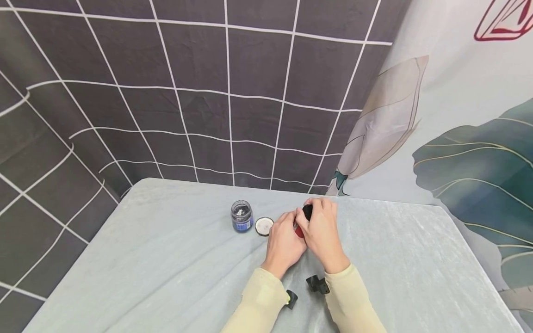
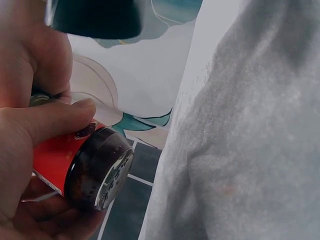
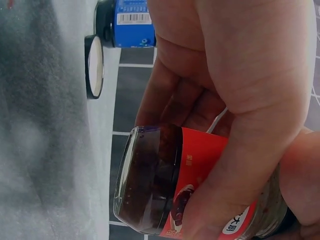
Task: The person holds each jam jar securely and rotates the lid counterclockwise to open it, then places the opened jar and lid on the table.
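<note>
My left hand [image 1: 286,241] grips a glass jar [image 2: 52,157] with a red label and dark contents, its thumb across the label. The jar is tilted; its base points down toward the table in both wrist views. At its upper end my right hand [image 1: 322,226] curls over the black lid [image 1: 307,212], fingers around the edge. In the right wrist view the left hand [image 3: 235,75] hides part of the red label, and a bit of the right hand [image 3: 305,200] shows at the lid end.
Left of the hands stands an uncapped glass jar [image 1: 242,217] with a blue label. Between it and the hands lies a lid [image 1: 264,226], white inside upward. A pale cloth covers the table [image 1: 166,259]; dark tile-patterned fabric [image 1: 200,111] hangs behind. Black wrist mounts [image 1: 318,284] sit by the sleeves.
</note>
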### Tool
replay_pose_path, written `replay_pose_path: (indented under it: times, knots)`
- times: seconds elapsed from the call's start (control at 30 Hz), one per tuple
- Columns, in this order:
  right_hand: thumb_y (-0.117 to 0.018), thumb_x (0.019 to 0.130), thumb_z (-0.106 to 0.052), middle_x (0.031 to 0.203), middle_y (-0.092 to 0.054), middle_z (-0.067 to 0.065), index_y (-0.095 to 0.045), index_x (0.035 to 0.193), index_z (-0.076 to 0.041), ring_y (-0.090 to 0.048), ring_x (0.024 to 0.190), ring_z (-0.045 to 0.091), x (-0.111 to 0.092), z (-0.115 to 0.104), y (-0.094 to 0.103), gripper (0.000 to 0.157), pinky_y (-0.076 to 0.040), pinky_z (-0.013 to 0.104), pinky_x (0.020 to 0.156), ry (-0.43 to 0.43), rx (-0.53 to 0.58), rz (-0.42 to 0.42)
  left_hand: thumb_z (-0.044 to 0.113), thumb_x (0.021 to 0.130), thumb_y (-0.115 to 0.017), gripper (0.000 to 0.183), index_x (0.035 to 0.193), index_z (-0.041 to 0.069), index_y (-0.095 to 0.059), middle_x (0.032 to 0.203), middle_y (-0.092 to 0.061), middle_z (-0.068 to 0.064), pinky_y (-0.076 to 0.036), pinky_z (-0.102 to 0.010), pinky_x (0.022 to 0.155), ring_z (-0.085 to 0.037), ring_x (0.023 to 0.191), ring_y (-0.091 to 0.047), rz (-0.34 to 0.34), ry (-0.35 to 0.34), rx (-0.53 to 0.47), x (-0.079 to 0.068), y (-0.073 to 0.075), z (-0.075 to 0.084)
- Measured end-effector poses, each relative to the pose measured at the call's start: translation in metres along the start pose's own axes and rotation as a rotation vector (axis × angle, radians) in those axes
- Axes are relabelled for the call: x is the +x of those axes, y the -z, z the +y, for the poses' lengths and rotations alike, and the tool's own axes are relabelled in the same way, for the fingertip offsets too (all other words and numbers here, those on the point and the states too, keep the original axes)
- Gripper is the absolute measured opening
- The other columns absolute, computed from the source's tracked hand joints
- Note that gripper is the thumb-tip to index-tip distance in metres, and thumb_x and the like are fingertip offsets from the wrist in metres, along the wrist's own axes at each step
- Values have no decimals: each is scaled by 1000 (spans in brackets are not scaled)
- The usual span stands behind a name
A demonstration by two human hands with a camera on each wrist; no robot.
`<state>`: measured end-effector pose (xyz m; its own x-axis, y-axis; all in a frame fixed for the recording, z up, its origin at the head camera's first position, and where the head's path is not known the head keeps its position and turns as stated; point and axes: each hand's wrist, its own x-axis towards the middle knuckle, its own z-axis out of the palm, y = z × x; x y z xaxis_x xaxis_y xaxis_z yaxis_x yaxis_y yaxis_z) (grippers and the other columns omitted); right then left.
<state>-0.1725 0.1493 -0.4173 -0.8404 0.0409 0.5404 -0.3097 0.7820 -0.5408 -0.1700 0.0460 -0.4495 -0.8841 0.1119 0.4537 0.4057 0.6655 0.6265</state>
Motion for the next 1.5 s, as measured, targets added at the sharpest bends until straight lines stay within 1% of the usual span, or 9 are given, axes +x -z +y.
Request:
replay_pose_path:
  times: [0.23,0.37,0.6,0.77,0.9,1.1,1.23,1.37,1.5]
  knots:
    - [-67,89,-14,95,-53,22,-61,97,5,-42,93,41,0,2,0,22,-37,48,79,22,5,10,16,78,-74,42,117,1,-70,106,-72,-6,-55,-35,84,-23,98,-70,20,-27,-7,0,0,-2]
    - [-67,89,-14,97,-53,22,-61,97,3,-42,95,41,1,2,0,20,-38,48,80,33,15,5,17,77,-74,43,118,2,-70,105,-74,-7,-55,-36,83,-24,96,-70,24,-22,-6,0,0,-2]
    - [-69,88,-13,100,-53,21,-61,98,3,-42,96,40,0,3,1,20,-38,47,79,42,36,-27,18,72,-75,33,103,9,-71,90,-73,-4,-54,-38,74,-26,85,-70,2,-16,-15,0,4,-2]
    - [-70,87,-12,101,-53,20,-61,98,2,-42,98,41,2,4,3,20,-39,47,80,48,45,-58,17,69,-76,32,99,11,-69,85,-72,-2,-53,-36,68,-25,79,-70,-18,-15,-36,2,7,-4]
    - [-69,89,-13,103,-53,21,-61,101,3,-42,100,41,2,4,5,21,-39,47,81,29,49,-96,17,67,-76,35,102,10,-70,83,-71,-1,-52,-35,65,-25,75,-69,-30,5,-40,3,8,-3]
    - [-68,91,-14,108,-53,23,-63,105,3,-41,106,42,4,3,10,22,-39,49,85,-3,72,-139,21,69,-78,43,109,9,-71,86,-73,-3,-53,-34,68,-24,78,-69,-61,46,-33,4,10,-2]
    - [-72,89,-16,106,-56,22,-67,105,4,-46,105,42,4,3,13,26,-38,52,89,15,50,-133,24,69,-80,42,109,11,-71,86,-72,-2,-53,-34,69,-23,78,-69,-70,49,-29,3,9,-3]
    - [-76,88,-19,104,-59,21,-70,109,4,-50,103,41,5,2,17,32,-38,54,91,41,25,-133,26,69,-82,42,108,13,-72,87,-72,-1,-53,-33,69,-22,79,-69,-60,47,-27,2,7,-5]
    - [-77,88,-19,106,-60,21,-70,114,7,-52,104,41,5,1,20,37,-39,52,93,72,12,-142,29,70,-83,46,113,13,-72,93,-74,-2,-54,-34,72,-22,84,-70,-48,45,-28,2,7,-7]
